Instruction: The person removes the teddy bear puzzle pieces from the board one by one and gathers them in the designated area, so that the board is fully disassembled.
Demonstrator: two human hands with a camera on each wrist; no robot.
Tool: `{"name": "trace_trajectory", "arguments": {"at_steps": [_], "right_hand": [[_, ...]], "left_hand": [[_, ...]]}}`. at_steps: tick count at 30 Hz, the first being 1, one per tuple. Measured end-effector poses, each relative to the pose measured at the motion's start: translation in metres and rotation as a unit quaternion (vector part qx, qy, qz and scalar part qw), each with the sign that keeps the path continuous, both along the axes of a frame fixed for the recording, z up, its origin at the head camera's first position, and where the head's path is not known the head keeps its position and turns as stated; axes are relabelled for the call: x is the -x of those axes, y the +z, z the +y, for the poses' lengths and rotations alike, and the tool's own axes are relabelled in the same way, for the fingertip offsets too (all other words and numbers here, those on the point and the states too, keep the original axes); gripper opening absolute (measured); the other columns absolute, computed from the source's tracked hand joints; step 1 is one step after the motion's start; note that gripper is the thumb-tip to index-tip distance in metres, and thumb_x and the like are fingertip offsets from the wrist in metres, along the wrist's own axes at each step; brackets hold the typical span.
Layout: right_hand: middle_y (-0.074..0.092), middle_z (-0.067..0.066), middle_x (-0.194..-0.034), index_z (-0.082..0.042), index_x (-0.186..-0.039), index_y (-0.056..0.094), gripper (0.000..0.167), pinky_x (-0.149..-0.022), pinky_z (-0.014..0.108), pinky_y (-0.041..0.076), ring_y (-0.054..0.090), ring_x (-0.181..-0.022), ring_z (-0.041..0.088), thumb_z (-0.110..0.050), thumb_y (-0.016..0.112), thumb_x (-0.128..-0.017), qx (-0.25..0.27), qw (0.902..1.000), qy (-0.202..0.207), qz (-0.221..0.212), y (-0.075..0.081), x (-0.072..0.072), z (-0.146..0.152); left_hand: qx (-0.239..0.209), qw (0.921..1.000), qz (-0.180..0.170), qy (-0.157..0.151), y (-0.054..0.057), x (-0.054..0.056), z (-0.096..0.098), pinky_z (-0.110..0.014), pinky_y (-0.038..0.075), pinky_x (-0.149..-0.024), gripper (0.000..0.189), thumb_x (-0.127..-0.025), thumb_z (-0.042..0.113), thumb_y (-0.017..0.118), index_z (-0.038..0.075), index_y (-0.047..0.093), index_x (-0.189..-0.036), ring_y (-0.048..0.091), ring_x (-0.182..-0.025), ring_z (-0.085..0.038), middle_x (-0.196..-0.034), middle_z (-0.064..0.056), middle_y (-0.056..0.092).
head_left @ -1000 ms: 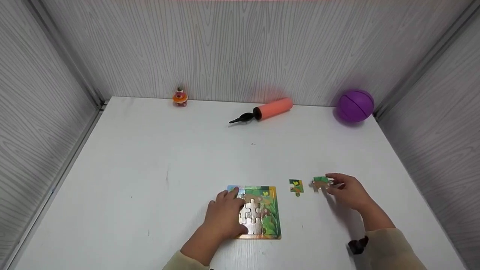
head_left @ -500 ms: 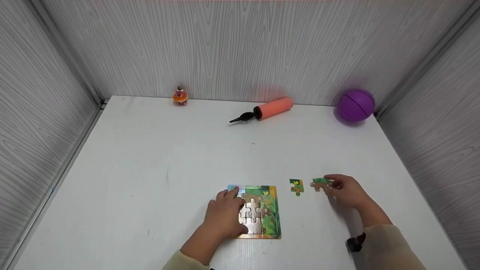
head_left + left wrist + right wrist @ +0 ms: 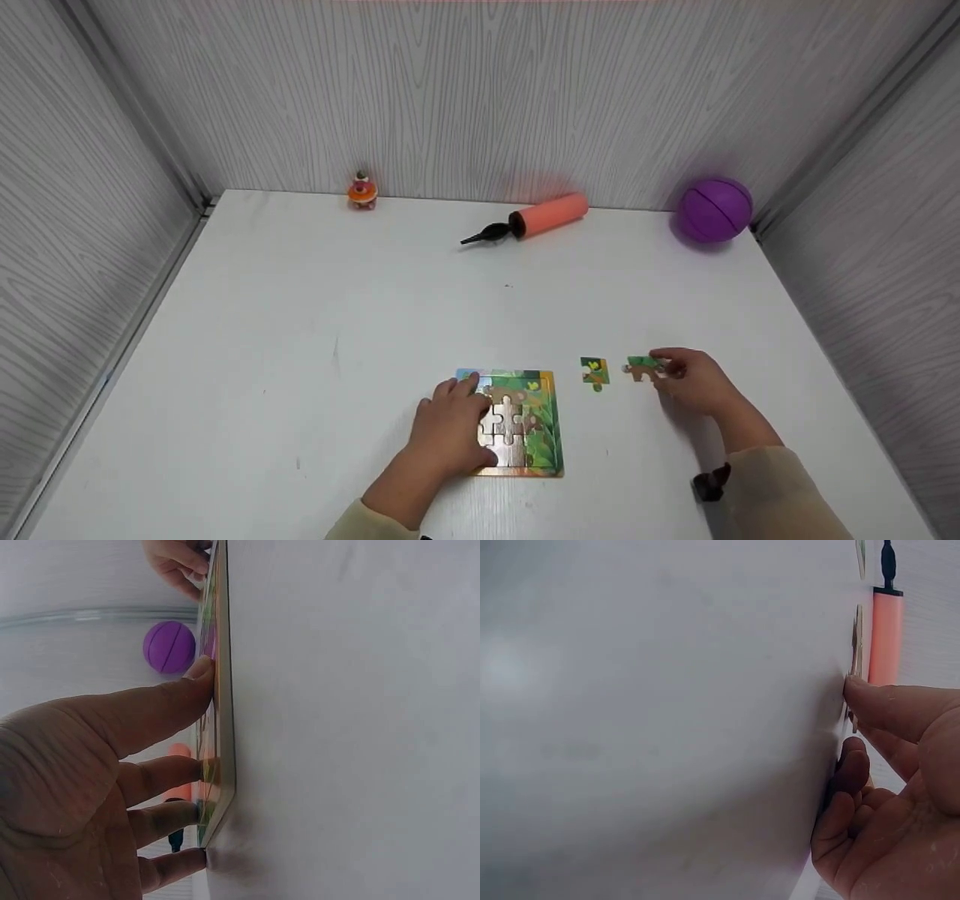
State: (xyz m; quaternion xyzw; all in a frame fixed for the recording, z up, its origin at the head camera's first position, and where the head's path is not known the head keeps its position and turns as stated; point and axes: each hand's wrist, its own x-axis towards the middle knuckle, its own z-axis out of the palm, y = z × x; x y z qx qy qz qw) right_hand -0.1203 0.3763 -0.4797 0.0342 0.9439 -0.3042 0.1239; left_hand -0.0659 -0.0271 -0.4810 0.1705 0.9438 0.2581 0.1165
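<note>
Right hand [image 3: 696, 381]: thumb and fingers pinching the right end of a green-and-brown jigsaw piece with knobbed edges; remaining fingers folded toward the palm.
Pinched piece [image 3: 642, 368]: printed side up, low over the surface; contact with the surface cannot be told.
Left hand [image 3: 448, 426]: fingers spread and loosely extended, gripping nothing; fingertips and thumb resting on the left part of a square, glossy, multicoloured jigsaw board.
Jigsaw board [image 3: 541, 442]: flat, near side of the surface; green leafy print along its right side, interlocking outlines across the middle, glare whitening part of it; left portion covered by the hand.
Loose piece [image 3: 595, 373]: green, yellow and orange jigsaw piece, lying flat between board and pinched piece, touching neither.
Sleeves [image 3: 780, 491]: beige, at both wrists; small black object at the right cuff.
Surface [image 3: 412, 300]: white, smooth, faintly marked.
Pump [image 3: 551, 215]: coral cylinder with tapered black nozzle, lying near the far edge.
Ball [image 3: 714, 211]: purple, dark-grooved, far right corner.
Figurine [image 3: 362, 192]: small, red and orange, standing near the far edge, left of the pump.
Walls [image 3: 450, 97]: grey, wood-grain patterned, on three sides.
</note>
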Motion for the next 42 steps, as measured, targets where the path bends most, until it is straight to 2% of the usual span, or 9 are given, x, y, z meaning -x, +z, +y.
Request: {"name": "trace_trajectory", "arguments": {"at_steps": [4, 12, 15, 18, 23, 27, 34, 42], "right_hand": [[0.065, 0.023, -0.120, 0.004, -0.143, 0.060, 0.051, -0.083, 0.045, 0.052, 0.059, -0.105, 0.034, -0.004, 0.072, -0.094, -0.008, 0.9998, 0.009, 0.013, -0.002, -0.001, 0.002], [0.062, 0.027, -0.126, 0.005, -0.148, 0.054, 0.056, -0.086, 0.047, 0.053, 0.059, -0.112, 0.038, -0.011, 0.072, -0.097, 0.004, 1.0000, 0.002, -0.005, 0.001, -0.002, 0.001], [0.062, 0.028, -0.129, 0.006, -0.150, 0.051, 0.056, -0.087, 0.047, 0.054, 0.060, -0.116, 0.041, -0.015, 0.069, -0.101, 0.012, 0.9999, 0.002, -0.003, 0.009, -0.003, -0.002], [0.062, 0.027, -0.130, 0.005, -0.151, 0.051, 0.053, -0.084, 0.045, 0.055, 0.062, -0.113, 0.038, -0.017, 0.065, -0.104, 0.021, 0.9997, 0.004, 0.012, 0.021, -0.004, -0.012], [0.065, 0.019, -0.123, 0.002, -0.148, 0.055, 0.049, -0.075, 0.038, 0.054, 0.063, -0.099, 0.028, -0.013, 0.067, -0.103, 0.046, 0.9974, 0.017, 0.052, 0.044, -0.004, -0.047], [0.067, 0.012, -0.114, 0.000, -0.143, 0.061, 0.044, -0.075, 0.035, 0.055, 0.063, -0.096, 0.024, -0.011, 0.070, -0.101, 0.066, 0.9938, 0.046, 0.076, 0.050, -0.006, -0.082], [0.069, 0.007, -0.108, 0.000, -0.139, 0.066, 0.041, -0.074, 0.037, 0.053, 0.062, -0.092, 0.021, -0.010, 0.074, -0.099, 0.101, 0.9872, 0.088, 0.086, 0.039, -0.007, -0.133], [0.068, 0.003, -0.105, 0.000, -0.136, 0.069, 0.039, -0.071, 0.036, 0.053, 0.059, -0.089, 0.019, -0.010, 0.074, -0.099, 0.102, 0.9850, 0.130, 0.048, 0.027, -0.005, -0.177]], "left_hand": [[-0.002, 1.0000, 0.000, 0.002, 0.000, -0.001, 0.000, -0.068, 0.041, -0.105, 0.073, -0.071, 0.038, 0.099, 0.009, 0.072, -0.132, 0.040, -0.147, -0.045, -0.162, -0.017, 0.046], [0.005, 0.9999, 0.003, 0.009, 0.000, -0.005, 0.003, -0.066, 0.043, -0.104, 0.070, -0.072, 0.036, 0.098, 0.008, 0.073, -0.131, 0.042, -0.145, -0.046, -0.162, -0.019, 0.045], [0.018, 0.9997, 0.011, 0.011, 0.001, -0.008, 0.005, -0.066, 0.044, -0.102, 0.070, -0.073, 0.037, 0.097, 0.008, 0.072, -0.132, 0.045, -0.142, -0.047, -0.159, -0.021, 0.047], [0.033, 0.9991, 0.022, 0.016, 0.002, -0.011, 0.005, -0.067, 0.044, -0.102, 0.074, -0.073, 0.038, 0.096, 0.007, 0.070, -0.135, 0.048, -0.138, -0.047, -0.157, -0.023, 0.048], [0.030, 0.9983, 0.035, 0.037, 0.005, -0.012, 0.000, -0.067, 0.045, -0.101, 0.085, -0.068, 0.038, 0.098, 0.004, 0.066, -0.140, 0.051, -0.135, -0.047, -0.155, -0.026, 0.049], [0.018, 0.9980, 0.036, 0.049, 0.007, -0.014, -0.003, -0.066, 0.046, -0.099, 0.089, -0.065, 0.032, 0.100, 0.003, 0.064, -0.141, 0.054, -0.132, -0.046, -0.152, -0.025, 0.052], [0.009, 0.9982, 0.040, 0.042, 0.004, -0.020, -0.002, -0.060, 0.049, -0.092, 0.069, -0.064, 0.031, 0.100, 0.007, 0.074, -0.123, 0.057, -0.125, -0.042, -0.145, -0.022, 0.057], [0.007, 0.9988, 0.026, 0.041, 0.002, -0.020, -0.002, -0.061, 0.049, -0.095, 0.063, -0.066, 0.031, 0.099, 0.007, 0.076, -0.120, 0.052, -0.130, -0.044, -0.152, -0.025, 0.050]]}}
